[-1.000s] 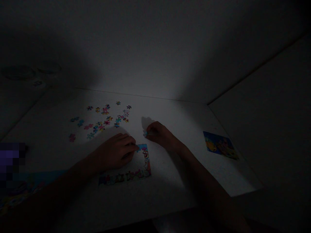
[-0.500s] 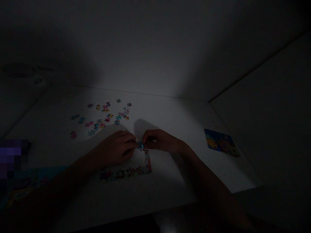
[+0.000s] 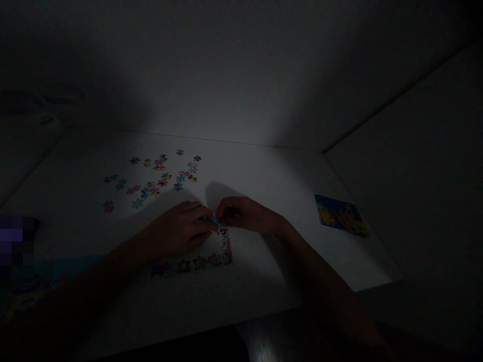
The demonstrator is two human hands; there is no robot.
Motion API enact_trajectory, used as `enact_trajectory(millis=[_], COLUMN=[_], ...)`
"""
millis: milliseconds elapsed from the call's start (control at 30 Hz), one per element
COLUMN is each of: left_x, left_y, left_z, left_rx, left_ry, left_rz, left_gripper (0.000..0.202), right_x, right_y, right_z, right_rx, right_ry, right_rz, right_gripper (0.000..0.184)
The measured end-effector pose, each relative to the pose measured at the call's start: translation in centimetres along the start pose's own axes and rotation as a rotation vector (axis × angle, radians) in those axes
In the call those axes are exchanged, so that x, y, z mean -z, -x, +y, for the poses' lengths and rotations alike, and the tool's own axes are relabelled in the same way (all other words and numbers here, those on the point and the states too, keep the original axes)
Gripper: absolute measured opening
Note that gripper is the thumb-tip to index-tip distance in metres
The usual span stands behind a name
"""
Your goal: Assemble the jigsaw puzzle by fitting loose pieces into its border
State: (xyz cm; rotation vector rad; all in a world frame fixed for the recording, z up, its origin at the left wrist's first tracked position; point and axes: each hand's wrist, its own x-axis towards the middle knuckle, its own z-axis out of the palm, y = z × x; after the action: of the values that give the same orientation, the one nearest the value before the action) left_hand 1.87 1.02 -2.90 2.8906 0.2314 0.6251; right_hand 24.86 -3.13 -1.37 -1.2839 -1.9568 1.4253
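The scene is very dark. A partly built jigsaw frame (image 3: 206, 261) lies on a white table (image 3: 264, 181), with its bottom edge and right side joined. My left hand (image 3: 177, 231) rests curled on the frame's upper left, fingertips at its top right corner. My right hand (image 3: 241, 213) pinches a small blue puzzle piece (image 3: 215, 219) right at that corner, touching the left fingertips. Several loose coloured pieces (image 3: 158, 176) lie scattered behind the left hand.
A colourful picture card (image 3: 339, 215) lies at the table's right side. A blue printed sheet (image 3: 41, 279) sits at the near left edge. Dim round objects (image 3: 22, 103) stand at the far left. Walls close off the back and right.
My right hand has carried the blue piece from the table behind the frame to the frame's top right corner, meeting my left fingertips. The left hand stayed on the frame.
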Motion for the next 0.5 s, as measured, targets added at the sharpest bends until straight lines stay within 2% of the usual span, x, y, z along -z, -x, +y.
enact_trajectory(millis=[167, 400, 500], left_x=[0.0, 0.1, 0.0], left_y=[-0.4, -0.5, -0.3], left_z=[0.5, 1.2, 1.3], left_rx=[-0.039, -0.012, -0.025], left_ry=[-0.026, -0.076, -0.086], left_rz=[-0.011, -0.175, -0.204], left_gripper=[0.024, 0.024, 0.024], right_x=[0.2, 0.3, 0.3], right_y=[-0.1, -0.1, -0.1], right_z=[0.3, 0.0, 0.0], right_rx=[0.031, 0.063, 0.062], right_ry=[0.057, 0.138, 0.127], right_rz=[0.039, 0.01, 0.009], right_gripper=[0.008, 0.01, 0.01])
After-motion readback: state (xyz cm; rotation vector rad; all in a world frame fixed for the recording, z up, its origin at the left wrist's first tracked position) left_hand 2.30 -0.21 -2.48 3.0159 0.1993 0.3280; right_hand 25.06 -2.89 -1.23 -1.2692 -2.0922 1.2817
